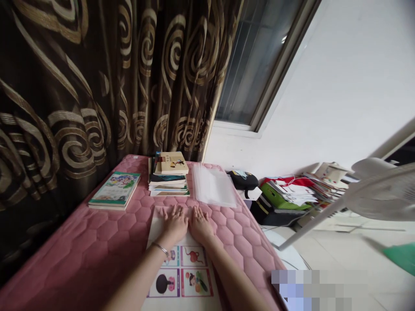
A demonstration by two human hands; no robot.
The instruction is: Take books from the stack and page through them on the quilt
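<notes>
Head view: 2 bare hands lie palm down on a white picture sheet (180, 276), near its far edge, on a pink quilted mattress (113, 235). Neither is clamped on anything. The fingers of the left hand (175, 224) are stretched out with slight gaps between them; those of the right hand (199, 224) are also extended but closer together. The 2 thumb sides meet near the sheet's middle; whether they touch, I cannot tell.

The step in hand looks like smoothing the sheet flat. To do it well, I would press with whole palms rather than fingertips, work outward from the middle, and use even, light pressure, since the quilting beneath is padded and could let the paper dent or crease. The left wrist's silver bracelet (160, 249) is best held clear of the printed surface.

As for position, the sheet lies directly under the fingers and runs from there back toward the body, between the forearms. The fingertips rest close to the far edge; the far right corner is hard to make out beside the right hand. At least 4 printed panels show nearer the body, well clear of the fingers, the upper-left panel partly covered by the left forearm. Beyond the fingertips, apart from them, lie a stack of books (169, 179) and clear plastic sleeves (214, 185).
</notes>
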